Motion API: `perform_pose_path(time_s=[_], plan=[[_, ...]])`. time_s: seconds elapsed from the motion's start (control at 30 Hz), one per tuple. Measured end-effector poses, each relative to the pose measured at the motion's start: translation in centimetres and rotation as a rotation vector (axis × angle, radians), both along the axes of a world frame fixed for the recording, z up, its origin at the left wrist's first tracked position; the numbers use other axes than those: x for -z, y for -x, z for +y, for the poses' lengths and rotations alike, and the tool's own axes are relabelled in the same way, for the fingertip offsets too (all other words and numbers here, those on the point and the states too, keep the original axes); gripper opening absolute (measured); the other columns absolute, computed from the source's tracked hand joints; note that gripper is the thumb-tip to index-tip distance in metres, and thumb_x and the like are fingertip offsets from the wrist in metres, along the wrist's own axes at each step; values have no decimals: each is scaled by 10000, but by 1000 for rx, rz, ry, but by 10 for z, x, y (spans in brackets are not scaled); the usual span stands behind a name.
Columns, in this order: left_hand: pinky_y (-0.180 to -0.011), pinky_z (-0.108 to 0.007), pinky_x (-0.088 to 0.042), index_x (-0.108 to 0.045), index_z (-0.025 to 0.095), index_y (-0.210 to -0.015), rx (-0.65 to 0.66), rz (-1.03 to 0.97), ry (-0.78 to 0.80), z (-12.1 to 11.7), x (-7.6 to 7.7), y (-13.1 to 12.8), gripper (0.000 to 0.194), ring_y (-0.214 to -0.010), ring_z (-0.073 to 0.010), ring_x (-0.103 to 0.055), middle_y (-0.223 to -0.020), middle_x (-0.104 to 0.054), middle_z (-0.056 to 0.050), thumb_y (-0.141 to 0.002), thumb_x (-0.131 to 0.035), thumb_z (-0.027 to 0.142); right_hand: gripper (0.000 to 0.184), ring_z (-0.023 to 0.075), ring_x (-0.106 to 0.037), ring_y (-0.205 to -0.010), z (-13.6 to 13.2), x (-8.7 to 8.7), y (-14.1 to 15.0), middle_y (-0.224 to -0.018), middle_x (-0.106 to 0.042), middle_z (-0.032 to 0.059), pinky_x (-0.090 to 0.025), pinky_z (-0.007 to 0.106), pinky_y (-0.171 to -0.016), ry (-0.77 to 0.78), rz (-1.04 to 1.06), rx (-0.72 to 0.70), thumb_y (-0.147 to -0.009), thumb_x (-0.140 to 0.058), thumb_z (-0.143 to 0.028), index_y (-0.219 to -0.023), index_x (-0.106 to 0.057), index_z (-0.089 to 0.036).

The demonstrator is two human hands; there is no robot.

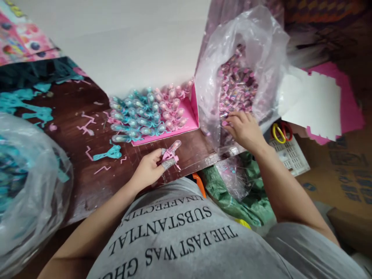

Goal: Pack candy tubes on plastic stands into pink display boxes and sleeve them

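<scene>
My left hand, with grey wraps on the thumb and a finger, pinches a pink plastic toy with a clear rounded tip above the table's front edge. My right hand is at the mouth of a clear plastic bag. Its fingers are closed around a small pink-ended tube beside the heap of similar tubes. Ahead of my left hand, a pink-and-white display box holds rows of blue and pink toys with clear tips.
Blue plastic pieces and pink scraps lie on the dark table. Another clear bag with blue pieces stands at left. Scissors and pink-white card are at right. A green sack lies below the table edge.
</scene>
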State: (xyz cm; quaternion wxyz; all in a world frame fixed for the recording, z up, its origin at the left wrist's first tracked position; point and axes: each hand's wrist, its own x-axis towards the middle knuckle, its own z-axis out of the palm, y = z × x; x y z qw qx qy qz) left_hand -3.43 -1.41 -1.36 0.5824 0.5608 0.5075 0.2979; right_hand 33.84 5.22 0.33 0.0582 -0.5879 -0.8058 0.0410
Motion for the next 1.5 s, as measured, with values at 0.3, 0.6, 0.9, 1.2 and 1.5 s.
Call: perform_pose_path(time_s=[0.3, 0.6, 0.9, 1.2, 1.5], plan=[[-823, -305, -554, -743, 174, -930, 46, -55, 55, 3, -17, 3, 228, -813, -151, -643, -889, -745, -23, -866, -783, 389, 293, 196, -697, -973, -54, -26, 113, -1108, -705, 72, -610, 346, -851, 207, 639, -439, -1087, -534, -293, -1370, -598, -251], [-763, -287, -534, -688, 166, -931, 107, -6, -120, -5, -20, 11, 187, -795, -153, -624, -872, -693, -27, -955, -691, 351, 263, 200, -725, -1099, -62, -20, 131, -1220, -743, 98, -631, 356, -939, 96, 621, -559, -1085, -555, -264, -1333, -631, -220], [-698, -299, -574, -665, 181, -1033, 312, 528, -808, -5, -12, 26, 124, -807, -191, -684, -989, -711, -71, -1004, -544, 174, 616, 117, -603, -514, -61, 4, 146, -605, -636, 1, -494, 250, -538, 925, 912, -115, -1099, -355, -622, -797, -651, -174], [-788, -329, -616, -647, 215, -1090, 168, 578, -757, 10, 58, 30, 145, -876, -225, -719, -976, -721, -79, -1011, -528, 242, 514, 189, -690, -869, -64, 64, 141, -1125, -716, 122, -562, 356, -812, 231, 798, -203, -1091, -402, -579, -1336, -618, -182], [-847, -323, -621, -675, 201, -1207, 105, 579, -887, 23, 104, 48, 286, -1026, -262, -771, -1136, -776, -124, -1014, -534, 360, 607, 119, -687, -755, -54, 82, 148, -1279, -716, 92, -559, 282, -770, 173, 990, -119, -972, -676, -527, -1484, -510, -245]])
